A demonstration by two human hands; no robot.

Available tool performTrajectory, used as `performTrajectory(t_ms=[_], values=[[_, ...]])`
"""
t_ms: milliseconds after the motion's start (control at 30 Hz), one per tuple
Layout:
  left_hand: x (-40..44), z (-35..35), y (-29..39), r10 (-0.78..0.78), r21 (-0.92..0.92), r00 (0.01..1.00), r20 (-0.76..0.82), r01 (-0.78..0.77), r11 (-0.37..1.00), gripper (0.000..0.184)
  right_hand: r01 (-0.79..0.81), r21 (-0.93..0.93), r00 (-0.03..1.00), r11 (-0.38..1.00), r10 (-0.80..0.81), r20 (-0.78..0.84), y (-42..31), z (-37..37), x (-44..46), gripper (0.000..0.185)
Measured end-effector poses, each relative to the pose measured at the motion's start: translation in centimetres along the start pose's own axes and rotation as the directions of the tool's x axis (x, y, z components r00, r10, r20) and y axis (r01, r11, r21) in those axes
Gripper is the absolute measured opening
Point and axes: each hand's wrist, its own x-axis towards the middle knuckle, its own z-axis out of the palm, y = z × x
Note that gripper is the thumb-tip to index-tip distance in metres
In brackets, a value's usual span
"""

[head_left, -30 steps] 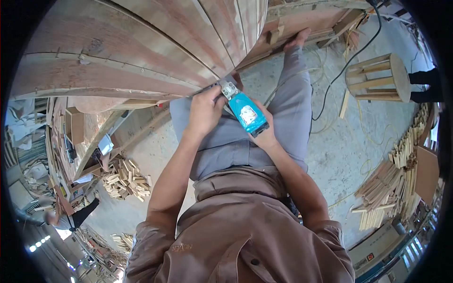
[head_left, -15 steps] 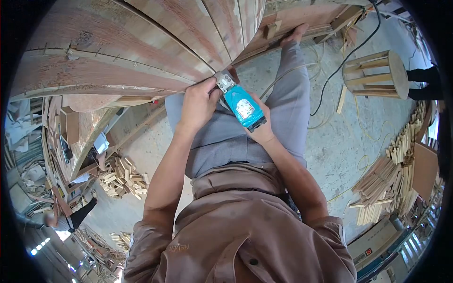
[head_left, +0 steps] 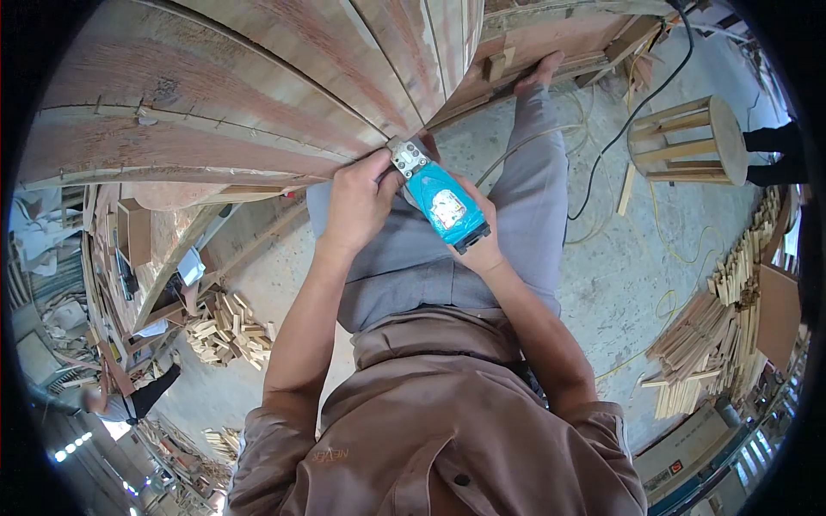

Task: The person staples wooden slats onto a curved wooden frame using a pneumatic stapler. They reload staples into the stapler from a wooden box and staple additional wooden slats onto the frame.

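A teal staple gun (head_left: pixel 449 209) with a metal nose is gripped in my right hand (head_left: pixel 482 249), whose fingers are largely hidden behind its body. The nose meets the lower edge of a large curved wooden panel (head_left: pixel 258 69) made of joined strips. Beside the nose, my left hand (head_left: pixel 357 202) is closed with thumb and fingers at the panel's edge, pinching it. Staples show in rows along the wood at the left.
Wood offcuts (head_left: pixel 225 331) lie on the floor at left. A round slatted wooden frame (head_left: pixel 688 142) stands at right near a person's dark-clothed legs. Stacked strips (head_left: pixel 697 335) lie lower right. Hoses and a black cable (head_left: pixel 619 125) cross the floor. Another person (head_left: pixel 138 396) is far left.
The view has shifted slightly. The staple gun's nose has edged a little left along the panel's lower edge, with both hands keeping their hold.
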Motion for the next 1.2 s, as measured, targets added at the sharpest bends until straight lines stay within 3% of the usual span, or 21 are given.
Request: performTrajectory(t_ms=[233,300,433,500,600,833,900,1000,1200], values=[[-0.1,-0.3,0.2,-0.029,-0.001,0.999,0.039,0.029,1.0,0.013,0.024,-0.047,1.0,0.999,-0.024,-0.009,-0.4,0.0,-0.1,0.054],[-0.1,-0.7,0.6,-0.036,0.017,0.998,0.054,0.036,0.999,0.013,0.087,-0.127,0.996,0.988,-0.085,0.019,-0.8,-0.3,-0.3,0.045],[0.1,-1.6,2.2,-0.033,-0.048,0.999,0.012,0.034,0.998,0.014,0.126,0.007,0.992,0.992,-0.126,0.027,-2.3,-0.3,-0.2,0.047],[0.3,-1.8,2.3,-0.036,-0.074,0.999,-0.003,0.036,0.997,0.014,0.033,0.078,0.999,0.996,-0.032,-0.009,-3.0,0.0,0.2,0.053],[0.5,-2.0,2.1,-0.026,-0.056,0.999,-0.019,0.025,0.998,0.015,0.022,0.116,1.0,0.993,-0.023,0.012,-3.3,-0.1,0.6,0.053],[0.4,-2.6,2.7,-0.033,-0.037,0.999,0.029,0.034,0.999,0.017,0.075,0.06,0.997,0.995,-0.074,-0.015,-3.1,-0.1,0.0,0.052],[0.3,-3.1,3.0,-0.019,-0.015,0.999,0.036,0.019,1.0,0.018,0.152,0.006,0.988,0.988,-0.152,0.028,-3.8,-0.5,0.0,0.049],[0.3,-3.6,3.3,-0.033,0.06,0.998,0.062,0.03,0.998,0.012,0.127,0.037,0.992,0.991,-0.128,0.017,-5.1,-0.5,0.4,0.049],[0.9,-4.2,3.3,-0.042,-0.018,0.999,0.027,0.042,0.999,0.013,0.185,0.022,0.982,0.982,-0.186,0.026,-5.4,-0.2,1.4,0.048]])
